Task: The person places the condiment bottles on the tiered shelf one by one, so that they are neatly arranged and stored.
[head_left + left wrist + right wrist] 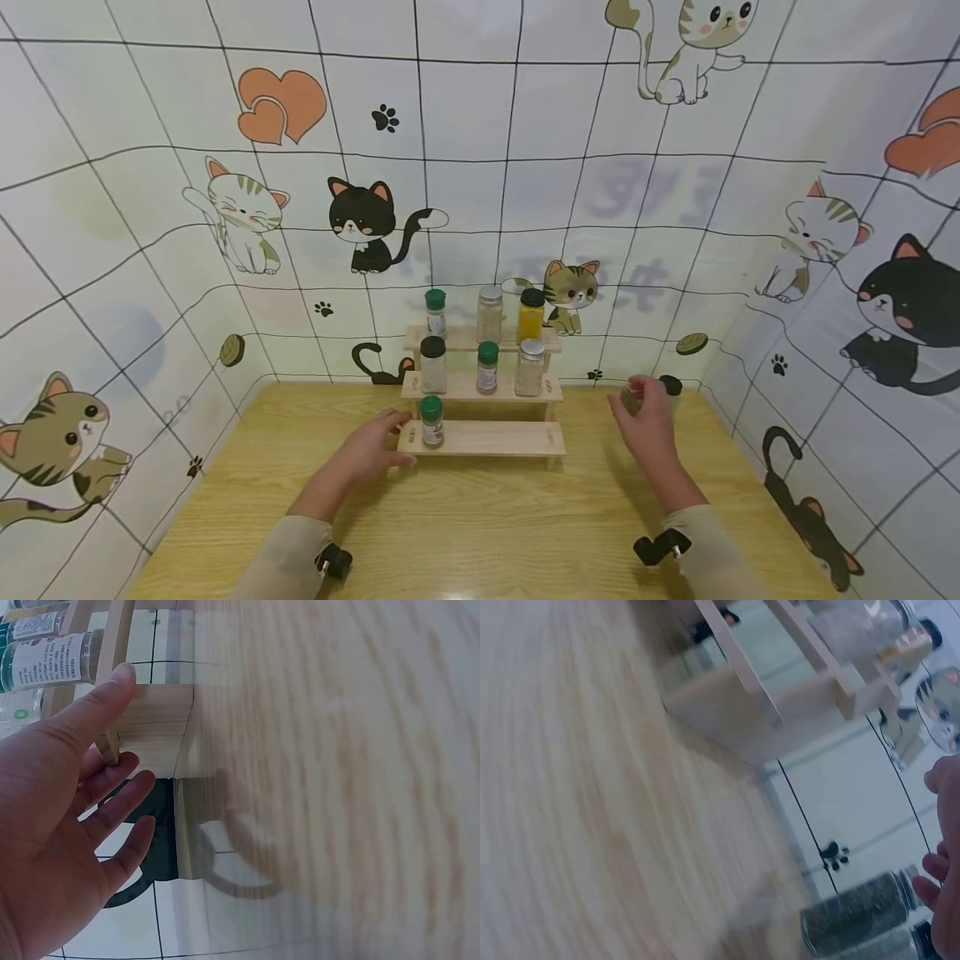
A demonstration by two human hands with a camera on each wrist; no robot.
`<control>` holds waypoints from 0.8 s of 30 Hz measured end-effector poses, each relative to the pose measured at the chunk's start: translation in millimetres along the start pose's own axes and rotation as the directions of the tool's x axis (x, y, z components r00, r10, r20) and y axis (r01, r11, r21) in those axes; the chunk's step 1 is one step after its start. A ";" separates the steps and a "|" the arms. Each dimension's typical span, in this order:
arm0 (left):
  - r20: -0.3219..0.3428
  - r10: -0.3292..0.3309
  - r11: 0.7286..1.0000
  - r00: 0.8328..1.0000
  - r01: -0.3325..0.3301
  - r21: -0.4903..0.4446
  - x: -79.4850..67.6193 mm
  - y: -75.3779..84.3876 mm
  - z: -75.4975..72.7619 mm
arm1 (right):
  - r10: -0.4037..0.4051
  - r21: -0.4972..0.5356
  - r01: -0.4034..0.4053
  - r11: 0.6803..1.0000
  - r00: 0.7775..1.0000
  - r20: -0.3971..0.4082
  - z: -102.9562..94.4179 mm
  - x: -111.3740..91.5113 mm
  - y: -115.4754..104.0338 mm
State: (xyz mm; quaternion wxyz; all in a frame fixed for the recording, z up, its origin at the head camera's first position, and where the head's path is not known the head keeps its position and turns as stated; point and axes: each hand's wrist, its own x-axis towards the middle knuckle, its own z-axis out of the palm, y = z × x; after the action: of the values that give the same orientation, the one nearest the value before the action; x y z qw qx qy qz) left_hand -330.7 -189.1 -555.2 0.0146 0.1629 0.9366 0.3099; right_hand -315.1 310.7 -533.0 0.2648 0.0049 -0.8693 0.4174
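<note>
My left hand [377, 446] grips the left end of a wooden spice rack [495, 439]. In the left wrist view its thumb [124, 675] lies on the bottom board, with the other fingers below and loosely spread. Close by, a green-lidded spice jar [432, 421] stands on that board. At the right back of the table, my right hand [648, 421] is at a glass jar of dark dried herbs [855, 915]. Its fingertips [926, 889] are right at the jar's top, while the thumb is held apart. A black-lidded jar [671, 386] stands just beyond, partly hidden.
On the middle tier stand a black-lidded jar [432, 367], a green-lidded one [487, 368] and a silver-lidded one [529, 368]. The top tier holds three more, including a yellow-filled jar [531, 317]. A cat-patterned wall covering [480, 192] surrounds the wooden table [480, 533].
</note>
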 end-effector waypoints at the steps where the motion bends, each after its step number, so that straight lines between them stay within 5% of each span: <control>1: 0.002 -0.002 1.000 1.000 0.002 0.001 0.1 -0.1 -0.3 | 0.013 -0.024 -0.013 1.000 1.000 -0.008 -3.8 3.5 3.7; 7: 0.009 -0.014 1.000 1.000 0.014 -0.006 0.0 0.8 -2.0 | 0.072 -0.138 -0.075 0.988 0.997 -0.030 -14.6 17.7 24.7; 14: 0.018 -0.014 1.000 1.000 0.014 -0.007 -1.2 2.6 -0.9 | 0.105 -0.167 -0.097 0.981 0.994 0.041 -14.7 21.5 33.1; 19: 0.016 -0.009 1.000 1.000 0.009 -0.009 -0.5 2.3 -1.0 | 0.130 -0.123 -0.119 0.985 0.988 0.081 -9.3 22.4 37.0; 24: 0.017 0.002 1.000 1.000 -0.002 0.003 0.0 2.3 -2.2 | 0.173 -0.026 -0.172 0.985 0.984 0.034 1.2 19.8 48.4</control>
State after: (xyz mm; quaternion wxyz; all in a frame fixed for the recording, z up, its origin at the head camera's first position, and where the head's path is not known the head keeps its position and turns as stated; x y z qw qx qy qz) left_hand -330.3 -188.6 -552.1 0.0221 0.1665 0.9367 0.3072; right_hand -343.7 345.6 -559.4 0.2117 -0.0659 -0.8759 0.4285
